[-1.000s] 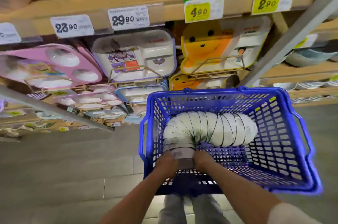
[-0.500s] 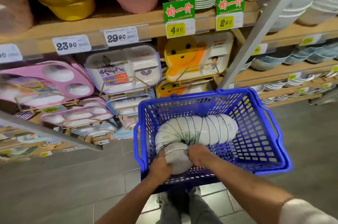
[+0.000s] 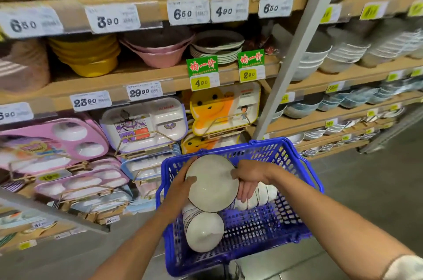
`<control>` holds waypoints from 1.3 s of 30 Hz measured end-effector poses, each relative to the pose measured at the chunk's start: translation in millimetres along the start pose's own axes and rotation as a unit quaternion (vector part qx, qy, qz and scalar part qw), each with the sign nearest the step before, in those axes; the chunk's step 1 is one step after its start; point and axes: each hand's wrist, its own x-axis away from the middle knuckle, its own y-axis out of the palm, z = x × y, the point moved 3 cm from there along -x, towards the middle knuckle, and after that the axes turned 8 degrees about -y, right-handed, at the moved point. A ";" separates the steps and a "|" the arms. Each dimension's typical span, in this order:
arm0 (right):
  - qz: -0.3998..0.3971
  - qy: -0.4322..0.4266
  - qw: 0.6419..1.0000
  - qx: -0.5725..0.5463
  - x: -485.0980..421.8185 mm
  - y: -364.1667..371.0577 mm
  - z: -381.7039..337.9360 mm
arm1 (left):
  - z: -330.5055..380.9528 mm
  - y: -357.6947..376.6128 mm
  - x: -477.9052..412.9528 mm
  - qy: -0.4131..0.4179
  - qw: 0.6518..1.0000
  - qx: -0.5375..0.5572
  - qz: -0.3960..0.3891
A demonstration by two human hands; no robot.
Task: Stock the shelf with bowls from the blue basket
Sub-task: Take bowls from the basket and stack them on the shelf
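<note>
Here a white bowl (image 3: 211,182) is gripped between both hands just above the blue basket (image 3: 304,190), its open face tilted up toward the camera. The left hand (image 3: 183,184) is closed on the bowl's left rim with the thumb laid over the edge; the right hand (image 3: 249,179) is clamped on the right rim, fingers curled down behind it. Whether one bowl or a small nested handful is held cannot be told from this angle.

Below the held bowl, inside the basket, a stack of bowls (image 3: 201,227) is seen lying on its side toward the near left corner, its long axis running roughly toward the camera; more bowls (image 3: 258,197) lie under the right hand, partly hidden.

The shelf (image 3: 142,76) rises beyond the basket's far rim. Up and to the right of the basket, past the grey upright post (image 3: 295,57), rows of pale stacked bowls (image 3: 325,60) are shelved, and this is judged the likeliest destination, though the exact slot cannot be fixed. From the hands the move would therefore be upward, forward and rightward, so the right hand is the nearer one. The bowl would be expected to be levelled before being set down, and the post would need to be cleared
</note>
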 end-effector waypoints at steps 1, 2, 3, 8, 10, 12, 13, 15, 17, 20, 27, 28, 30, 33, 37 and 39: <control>0.004 -0.007 1.000 0.007 10.7 -8.8 -9.0 | 17.4 2.5 2.9 0.006 0.999 0.048 -0.002; 0.013 -0.016 1.000 0.014 20.7 -17.0 -17.0 | 34.0 5.0 6.2 0.013 0.996 0.092 0.001; 0.030 -0.027 0.999 0.021 31.2 -25.2 -25.7 | 51.9 7.4 11.2 0.026 0.991 0.129 0.008; 0.223 -0.179 0.955 -0.076 80.0 -59.5 -57.8 | 133.0 23.2 45.0 0.080 0.976 0.200 0.030; 0.290 -0.255 0.909 -0.158 94.4 -63.3 -68.4 | 156.7 27.5 53.5 0.068 0.969 0.237 0.027; 0.306 -0.347 0.836 -0.295 104.5 -60.9 -80.5 | 176.6 34.4 63.5 0.032 0.966 0.256 0.007; 0.312 -0.386 0.791 -0.358 111.2 -60.2 -85.9 | 185.3 39.6 68.4 0.012 0.966 0.259 -0.012; 0.329 -0.429 0.714 -0.445 128.5 -59.6 -93.6 | 201.2 51.8 80.5 -0.009 0.963 0.266 -0.044; 0.337 -0.442 0.661 -0.504 144.3 -62.3 -95.8 | 213.4 63.8 88.7 0.011 0.959 0.277 -0.052; 0.344 -0.425 0.626 -0.557 170.1 -71.8 -88.5 | 228.3 89.2 103.0 0.102 0.960 0.257 -0.038; 0.386 -0.413 0.593 -0.573 238.0 -106.4 -41.1 | 248.2 175.7 118.5 0.237 0.945 0.223 -0.011; 0.397 -0.411 0.592 -0.569 248.5 -114.2 -29.8 | 250.2 192.3 119.6 0.240 0.944 0.224 -0.006; 0.412 -0.408 0.591 -0.561 269.3 -129.8 -6.1 | 254.1 227.1 121.1 0.240 0.943 0.231 -0.010; 0.421 -0.408 0.592 -0.553 298.7 -155.7 32.6 | 261.6 283.8 121.7 0.233 0.942 0.240 -0.041; 0.438 -0.410 0.597 -0.533 334.3 -191.7 85.5 | 266.6 354.0 124.0 0.220 0.945 0.240 -0.038; 0.447 -0.406 0.597 -0.528 350.9 -208.4 110.0 | 269.7 387.8 126.1 0.218 0.944 0.241 -0.051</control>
